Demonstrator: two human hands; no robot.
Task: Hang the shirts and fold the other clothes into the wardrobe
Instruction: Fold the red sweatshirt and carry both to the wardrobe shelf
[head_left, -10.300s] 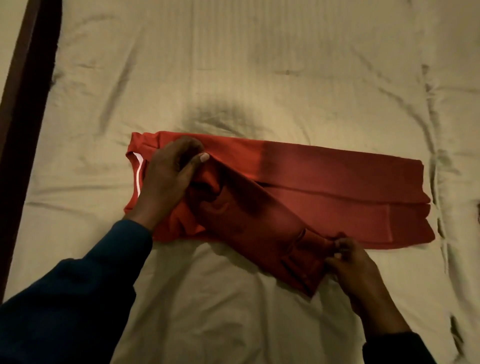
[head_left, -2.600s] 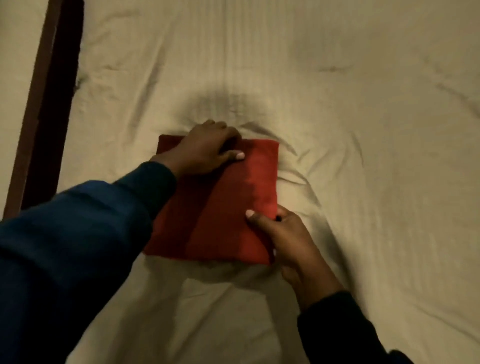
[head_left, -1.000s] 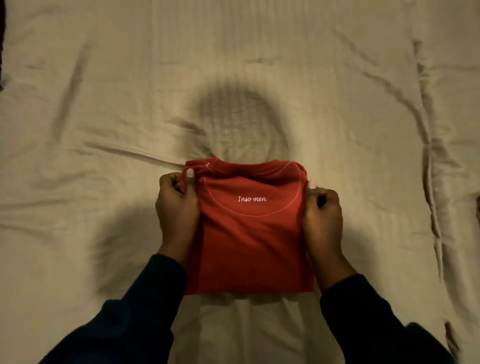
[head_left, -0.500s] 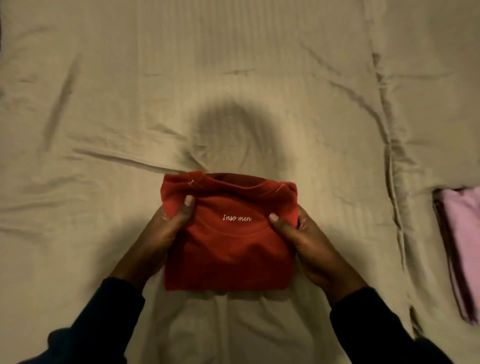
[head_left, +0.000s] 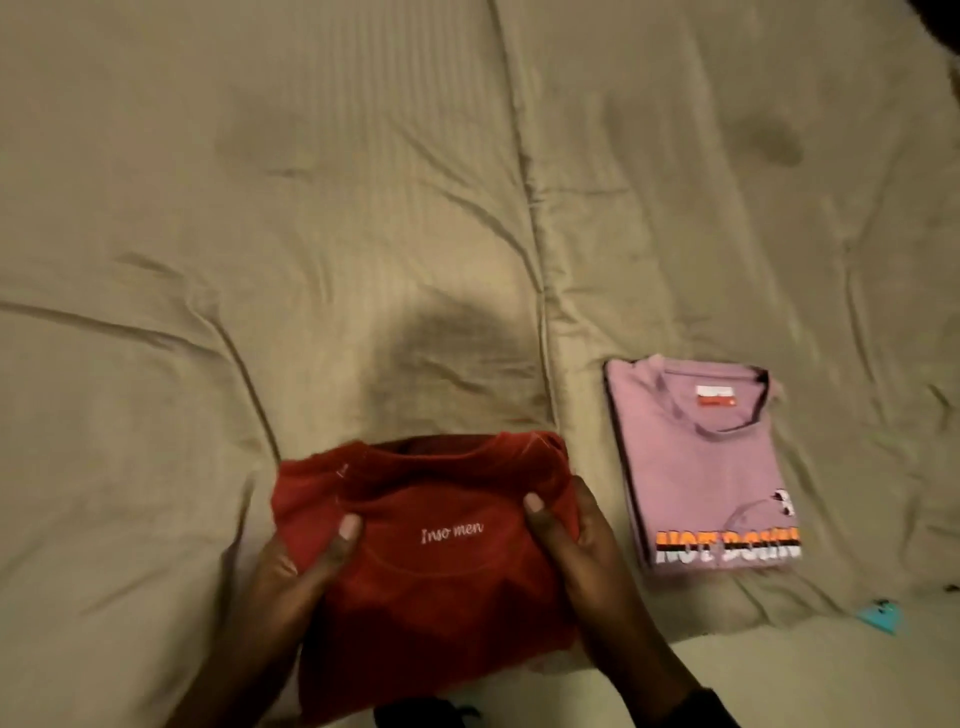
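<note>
Beige bed sheet (head_left: 260, 234) fills nearly the whole view, wrinkled, with a long crease running from the far edge toward the near edge just right of centre. No edge of the bed is in view, so nothing shows how far the sheet extends. A dark shape cuts into the far right corner; can't tell what it is.

Red folded t-shirt (head_left: 436, 587) at the near edge, centre-left, collar pointing away, white script "Inso men" readable below the neckline. Its near edge runs behind the forearms and something dark at the bottom of the view, so the lower hem isn't visible. Whether it rests on the sheet or is lifted off it, can't tell.

Left hand (head_left: 296, 566) grips the shirt's left side, thumb on top, fingers hidden underneath. Right hand (head_left: 576, 545) grips the right side the same way, thumb on top near the collar, fingers tucked under the fabric. Both forearms are cut off by the bottom of the view.

Pink folded t-shirt (head_left: 701, 467) lies flat on the sheet to the right of the crease, apart from the red one, collar away, label showing at the neck. Orange and white print along its near edge is blurred and partly cut by the fold; reads roughly "NOT D…".

Small teal object (head_left: 880, 618) near the right edge, nearer than the pink shirt; too blurred to identify.
</note>
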